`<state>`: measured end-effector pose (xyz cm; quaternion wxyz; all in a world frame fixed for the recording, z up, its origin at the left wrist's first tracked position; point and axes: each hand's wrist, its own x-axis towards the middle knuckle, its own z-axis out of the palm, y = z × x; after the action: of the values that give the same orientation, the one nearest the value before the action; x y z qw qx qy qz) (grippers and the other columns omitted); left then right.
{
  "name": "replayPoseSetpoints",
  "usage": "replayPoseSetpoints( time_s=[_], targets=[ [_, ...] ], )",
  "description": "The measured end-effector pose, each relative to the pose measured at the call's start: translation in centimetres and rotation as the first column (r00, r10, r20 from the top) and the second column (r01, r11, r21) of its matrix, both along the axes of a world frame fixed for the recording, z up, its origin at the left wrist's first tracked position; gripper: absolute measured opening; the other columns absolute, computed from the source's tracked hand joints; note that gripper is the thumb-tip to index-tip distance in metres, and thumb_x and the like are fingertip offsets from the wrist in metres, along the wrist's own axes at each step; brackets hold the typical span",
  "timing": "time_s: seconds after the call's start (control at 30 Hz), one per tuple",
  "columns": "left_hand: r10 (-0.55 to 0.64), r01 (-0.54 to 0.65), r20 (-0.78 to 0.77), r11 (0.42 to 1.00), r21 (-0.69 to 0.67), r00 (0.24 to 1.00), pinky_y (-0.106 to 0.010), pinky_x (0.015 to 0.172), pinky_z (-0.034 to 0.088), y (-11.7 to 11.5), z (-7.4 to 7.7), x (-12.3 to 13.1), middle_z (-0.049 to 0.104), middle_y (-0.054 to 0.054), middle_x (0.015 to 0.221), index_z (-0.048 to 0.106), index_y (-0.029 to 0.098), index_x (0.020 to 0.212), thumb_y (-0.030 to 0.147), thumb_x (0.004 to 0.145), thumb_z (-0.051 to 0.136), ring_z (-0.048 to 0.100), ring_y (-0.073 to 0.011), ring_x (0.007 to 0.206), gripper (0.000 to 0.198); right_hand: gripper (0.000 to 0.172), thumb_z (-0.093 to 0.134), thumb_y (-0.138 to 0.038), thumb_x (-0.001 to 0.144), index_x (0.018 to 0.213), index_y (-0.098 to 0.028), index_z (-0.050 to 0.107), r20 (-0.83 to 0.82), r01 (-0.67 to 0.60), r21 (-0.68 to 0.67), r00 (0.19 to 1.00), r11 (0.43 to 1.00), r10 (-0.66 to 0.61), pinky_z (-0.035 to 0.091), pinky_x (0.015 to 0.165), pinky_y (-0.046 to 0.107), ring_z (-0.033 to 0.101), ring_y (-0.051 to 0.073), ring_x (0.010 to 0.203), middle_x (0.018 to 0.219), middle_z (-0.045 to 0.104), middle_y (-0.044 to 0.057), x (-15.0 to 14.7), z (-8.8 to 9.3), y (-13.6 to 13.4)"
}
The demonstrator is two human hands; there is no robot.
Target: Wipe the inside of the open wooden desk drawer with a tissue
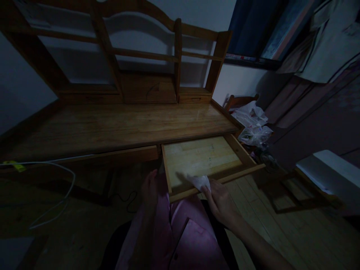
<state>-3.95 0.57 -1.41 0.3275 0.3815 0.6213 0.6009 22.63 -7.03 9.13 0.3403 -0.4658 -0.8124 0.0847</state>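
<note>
With the drawer (194, 155) just beyond, the right grip (219, 200) pinches a tissue (200, 181), seemingly for wiping, which next calls for reaching inward; the left grip (150, 190), farther left, I cannot judge.

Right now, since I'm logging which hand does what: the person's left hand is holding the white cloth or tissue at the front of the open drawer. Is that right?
Not quite: the head view shows the right hand holding the white cloth or tissue at the front of the open drawer. The left hand is to the drawer's left.
</note>
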Motion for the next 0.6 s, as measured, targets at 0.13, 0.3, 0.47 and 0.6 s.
replayPoseSetpoints(
  time_s=[0.13,0.3,0.47,0.6],
  targets=[
    [-0.104,0.095,-0.116,0.992,-0.082,0.988,-0.044,0.117,0.032,-0.4,1.5,1.2,0.055,-0.013,0.143,0.058,0.018,0.133,0.054,0.097,0.040,0.049,-0.0254,0.134,0.054,0.052,0.048,-0.019,0.096,0.148,-0.018,0.042,0.251,-0.170,0.062,0.956,0.983,0.149,0.040,0.113,0.050,0.042,0.029,0.138,0.147,0.048,0.014,-2.7,0.2,-1.2],
    [-0.328,0.303,-0.135,0.936,-0.178,0.935,-0.047,0.121,0.021,-1.5,1.8,1.1,0.030,-0.014,0.160,0.050,0.019,0.140,0.061,0.089,0.052,0.025,-0.0294,0.149,0.067,0.061,0.044,-0.016,0.096,0.155,-0.009,0.026,0.419,-0.314,0.079,0.872,0.946,0.254,0.036,0.117,0.050,0.024,0.028,0.148,0.158,0.030,0.017,-2.6,-0.4,-1.3],
    [-0.438,0.423,-0.019,0.878,-0.225,0.899,-0.038,0.119,0.027,-2.2,3.0,1.5,0.040,-0.010,0.156,0.053,0.022,0.138,0.062,0.088,0.052,0.032,-0.0260,0.146,0.064,0.058,0.032,-0.006,0.096,0.154,-0.009,0.029,0.504,-0.388,0.106,0.815,0.916,0.287,0.037,0.117,0.047,0.030,0.025,0.146,0.155,0.037,0.014,2.3,-0.7,-0.8],
    [-0.428,0.455,0.170,0.872,-0.180,0.888,-0.038,0.109,0.042,-1.7,3.6,1.9,0.057,-0.012,0.142,0.054,0.020,0.137,0.058,0.085,0.061,0.053,-0.0275,0.131,0.066,0.057,0.026,-0.008,0.097,0.152,-0.019,0.035,0.321,-0.031,0.193,0.947,0.981,-0.033,0.041,0.111,0.047,0.046,0.023,0.136,0.147,0.050,0.012,8.9,0.8,-0.5]
  ],
)
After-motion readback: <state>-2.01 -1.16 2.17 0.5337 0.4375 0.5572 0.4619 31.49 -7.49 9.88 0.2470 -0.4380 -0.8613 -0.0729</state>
